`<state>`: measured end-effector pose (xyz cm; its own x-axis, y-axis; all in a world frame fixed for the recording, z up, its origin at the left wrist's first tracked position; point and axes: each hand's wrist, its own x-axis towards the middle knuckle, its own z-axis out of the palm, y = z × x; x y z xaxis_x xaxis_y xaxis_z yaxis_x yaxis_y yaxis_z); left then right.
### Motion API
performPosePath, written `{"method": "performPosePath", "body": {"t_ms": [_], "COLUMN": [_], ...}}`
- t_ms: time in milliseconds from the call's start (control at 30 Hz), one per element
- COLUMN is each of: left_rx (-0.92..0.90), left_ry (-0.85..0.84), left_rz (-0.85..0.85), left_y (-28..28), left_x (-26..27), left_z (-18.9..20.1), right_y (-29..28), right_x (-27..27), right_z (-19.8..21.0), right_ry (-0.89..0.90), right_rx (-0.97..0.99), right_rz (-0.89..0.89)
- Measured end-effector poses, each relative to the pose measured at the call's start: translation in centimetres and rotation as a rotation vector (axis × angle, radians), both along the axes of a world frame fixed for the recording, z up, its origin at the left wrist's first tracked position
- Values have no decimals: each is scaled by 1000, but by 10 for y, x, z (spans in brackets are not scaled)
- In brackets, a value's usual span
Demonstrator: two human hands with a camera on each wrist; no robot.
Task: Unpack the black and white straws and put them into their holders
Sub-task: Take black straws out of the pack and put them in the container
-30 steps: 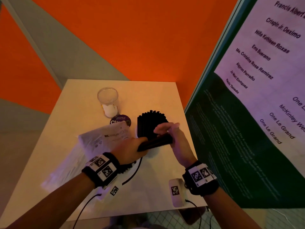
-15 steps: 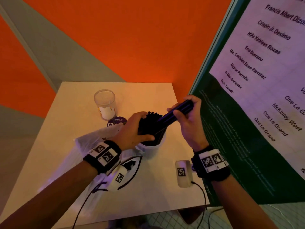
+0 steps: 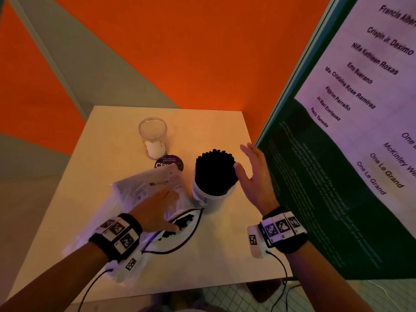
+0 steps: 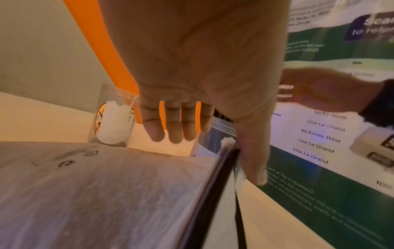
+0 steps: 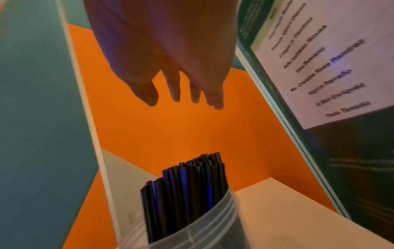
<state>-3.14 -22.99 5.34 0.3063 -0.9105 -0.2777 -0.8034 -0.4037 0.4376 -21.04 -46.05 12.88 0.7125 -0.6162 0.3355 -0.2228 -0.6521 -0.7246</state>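
A translucent holder [image 3: 209, 199] stands mid-table, packed with black straws [image 3: 213, 172]. My right hand [image 3: 252, 172] hovers just right of the straws, fingers straight, holding nothing; the right wrist view shows its fingers [image 5: 177, 91] above the black straws [image 5: 187, 185] in their holder [image 5: 202, 227]. My left hand [image 3: 157, 210] lies flat on the white plastic bag [image 3: 139, 190], thumb at its dark-edged mouth, where more black straws [image 3: 182, 224] show. A clear glass holder [image 3: 153, 136] with something white at its bottom stands further back. The left wrist view shows straight fingers [image 4: 177, 128] over the bag [image 4: 95, 185].
A round purple sticker [image 3: 168, 164] lies between the glass holder and the bag. A green and white poster panel [image 3: 337, 176] walls the table's right side, close to my right hand. Orange wall [image 3: 180, 52] stands behind. Wrist cables trail over the front edge.
My right hand carried a bundle of black straws up to the holder, let it go there and opened. My left hand left the holder and went down onto the bag.
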Motion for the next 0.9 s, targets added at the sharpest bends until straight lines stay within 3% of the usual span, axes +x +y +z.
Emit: {"method": "performPosePath", "body": {"t_ms": [67, 133, 233, 300, 367, 467, 600, 733, 900], "left_rx": [90, 92, 10, -68, -147, -202, -230, -228, -209], "left_ry": [-6, 15, 69, 103, 151, 264, 275, 280, 305], "left_rz": [18, 41, 70, 119, 117, 70, 81, 68, 66], "left_y": [4, 4, 4, 4, 5, 9, 13, 16, 21], "left_x": [0, 2, 4, 5, 4, 6, 9, 11, 12], "left_z": [1, 7, 17, 24, 30, 38, 42, 43, 42], "right_y": [22, 50, 93, 117, 135, 151, 160, 166, 175], "right_x": [2, 6, 25, 43, 60, 88, 111, 119, 125], "right_z": [11, 16, -4, -31, -58, -87, -108, -118, -116], "right_ry": [-89, 11, 489, 731, 830, 826, 863, 1151, 1264], "right_rx": [-89, -39, 94, 119, 143, 143, 161, 77, -24], "right_rz": [88, 303, 632, 708, 654, 436, 271, 304, 263]}}
